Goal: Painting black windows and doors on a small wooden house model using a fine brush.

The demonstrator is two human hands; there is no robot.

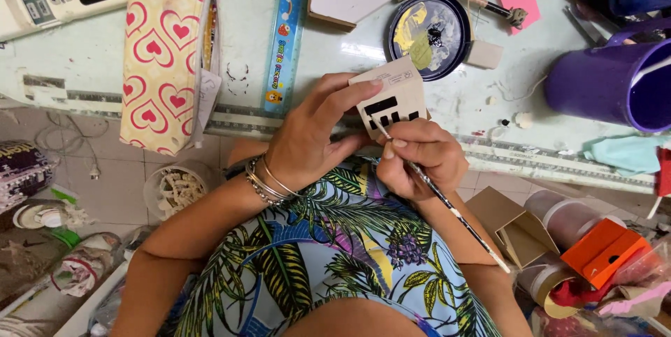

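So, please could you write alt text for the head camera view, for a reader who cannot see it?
Seen from above, a person's left hand holds a small cardboard piece with black rectangles while the right hand touches a thin paintbrush to it. On the worn table lie a heart-patterned pouch, a ruler, a round paint-smeared lid and a purple bucket.

Both hands (314, 138) (419, 159) clenched, close together

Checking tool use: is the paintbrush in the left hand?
No, the right hand grips the paintbrush; the left hand holds the small cardboard piece.
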